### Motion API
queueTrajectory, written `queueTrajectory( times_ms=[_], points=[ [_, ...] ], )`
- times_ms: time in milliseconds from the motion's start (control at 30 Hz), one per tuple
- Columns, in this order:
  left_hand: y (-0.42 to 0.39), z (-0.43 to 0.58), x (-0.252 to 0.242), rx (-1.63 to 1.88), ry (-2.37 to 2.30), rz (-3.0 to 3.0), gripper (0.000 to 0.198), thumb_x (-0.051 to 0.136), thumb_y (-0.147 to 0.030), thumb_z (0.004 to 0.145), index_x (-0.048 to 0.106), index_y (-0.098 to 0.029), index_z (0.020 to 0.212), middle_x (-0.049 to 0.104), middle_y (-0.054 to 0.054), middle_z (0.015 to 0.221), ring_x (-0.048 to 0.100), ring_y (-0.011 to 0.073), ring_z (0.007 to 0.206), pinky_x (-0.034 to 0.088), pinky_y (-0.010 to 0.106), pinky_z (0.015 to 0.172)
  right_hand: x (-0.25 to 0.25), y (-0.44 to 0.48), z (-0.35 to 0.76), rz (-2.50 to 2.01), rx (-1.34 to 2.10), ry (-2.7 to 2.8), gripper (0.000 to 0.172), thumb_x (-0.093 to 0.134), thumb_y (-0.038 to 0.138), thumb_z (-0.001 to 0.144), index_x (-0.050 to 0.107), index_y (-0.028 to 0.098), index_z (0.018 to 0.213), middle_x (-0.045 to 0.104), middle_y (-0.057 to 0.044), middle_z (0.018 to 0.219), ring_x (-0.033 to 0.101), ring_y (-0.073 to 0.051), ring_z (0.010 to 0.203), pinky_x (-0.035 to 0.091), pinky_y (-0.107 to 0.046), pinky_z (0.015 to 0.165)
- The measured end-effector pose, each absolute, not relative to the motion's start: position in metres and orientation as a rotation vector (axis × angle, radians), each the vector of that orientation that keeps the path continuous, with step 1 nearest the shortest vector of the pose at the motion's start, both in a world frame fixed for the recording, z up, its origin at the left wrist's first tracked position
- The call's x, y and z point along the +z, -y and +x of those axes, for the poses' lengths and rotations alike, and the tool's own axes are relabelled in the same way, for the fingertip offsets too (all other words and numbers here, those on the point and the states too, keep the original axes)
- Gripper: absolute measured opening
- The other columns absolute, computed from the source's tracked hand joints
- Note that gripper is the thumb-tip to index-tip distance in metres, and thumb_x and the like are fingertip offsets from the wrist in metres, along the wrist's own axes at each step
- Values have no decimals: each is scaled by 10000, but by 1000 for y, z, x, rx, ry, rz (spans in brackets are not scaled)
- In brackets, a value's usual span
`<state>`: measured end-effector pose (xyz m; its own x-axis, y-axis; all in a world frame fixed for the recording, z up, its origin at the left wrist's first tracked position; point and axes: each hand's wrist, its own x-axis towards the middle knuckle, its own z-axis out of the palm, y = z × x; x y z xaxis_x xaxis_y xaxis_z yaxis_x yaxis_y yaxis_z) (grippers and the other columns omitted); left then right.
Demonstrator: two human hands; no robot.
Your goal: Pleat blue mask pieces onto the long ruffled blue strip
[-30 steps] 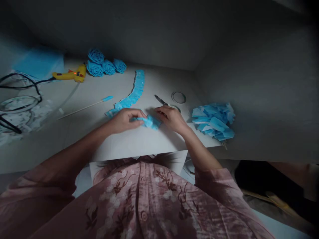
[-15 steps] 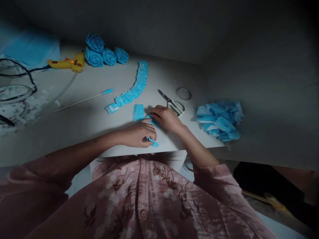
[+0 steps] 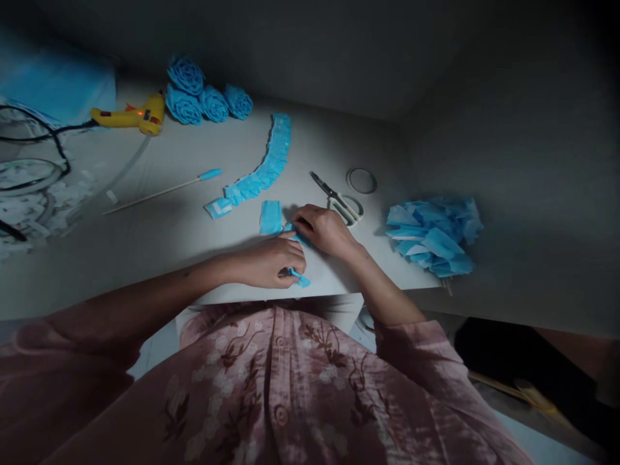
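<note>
A: Hands?
B: Left hand (image 3: 271,261) curled closed on a blue strip (image 3: 303,281), lower centre of frame, one end poking out below the fingers. Right hand (image 3: 324,229) at centre, fingertips bunched at blue cloth (image 3: 289,227). Pinching or pressing, can't tell. Same piece as the strip? Can't tell.
A: Handling?
B: My read: light, soft, limp, not slippery. Creases easily, could tear if yanked. Light pinch at the ends, edges flat.
A: Around it?
B: Patch (image 3: 270,217) flat on table (image 3: 174,232), near the fingertips. Scissors (image 3: 334,195) and ring (image 3: 363,192) right of centre. Pleated band (image 3: 261,174) upper centre, stick (image 3: 159,192) left. Bunch (image 3: 431,239) far right. Roses (image 3: 214,103) and glue gun (image 3: 128,118) upper left.
</note>
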<state>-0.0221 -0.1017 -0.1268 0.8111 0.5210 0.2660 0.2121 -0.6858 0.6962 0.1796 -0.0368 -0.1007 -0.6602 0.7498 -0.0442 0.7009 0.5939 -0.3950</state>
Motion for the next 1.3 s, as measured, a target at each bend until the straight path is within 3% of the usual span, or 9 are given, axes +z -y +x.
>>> queueTrajectory(
  times_ms=[133,333,467,633,900,1300],
  points=[
    [102,-22,-129,593,-533,2300,176,626,-96,859,703,-248,819,775,17,886,705,220,917,463,427,1087,-106,35,183,-1190,609,2634,147,534,229,1070,674,185,1060,769,-116,1046,681,-219,895,415,-333,786],
    [103,-23,-124,541,-556,2310,171,620,-110,879,698,-250,822,769,14,876,698,212,933,431,453,1177,-111,33,184,-1186,693,2501,114,530,246,1058,633,198,1049,757,-76,929,635,-187,777,374,-306,721],
    [103,-23,-121,547,-553,2317,178,622,-95,875,684,-249,811,754,4,859,695,208,919,431,465,1204,-120,29,186,-1164,906,2248,129,538,329,1056,610,224,1035,740,-20,823,637,-157,686,432,-291,717],
    [104,-22,-120,543,-580,2332,183,612,-79,875,667,-239,805,760,-1,857,708,200,912,416,471,1226,-130,26,187,-1150,1152,1980,199,577,429,1020,606,233,995,740,0,809,639,-136,641,471,-284,667],
    [104,-24,-118,549,-635,2339,168,622,-81,873,666,-232,814,786,-13,876,718,183,885,392,457,1251,-133,23,186,-1133,1273,1809,276,624,503,985,613,230,943,730,-8,818,636,-118,633,442,-249,558],
    [101,-25,-122,624,-603,2308,158,658,-89,872,696,-237,832,802,-18,876,727,194,883,397,509,1265,-129,21,187,-1149,1204,1811,563,608,735,963,711,208,1133,765,-62,884,680,-159,695,504,-281,580]
  ],
)
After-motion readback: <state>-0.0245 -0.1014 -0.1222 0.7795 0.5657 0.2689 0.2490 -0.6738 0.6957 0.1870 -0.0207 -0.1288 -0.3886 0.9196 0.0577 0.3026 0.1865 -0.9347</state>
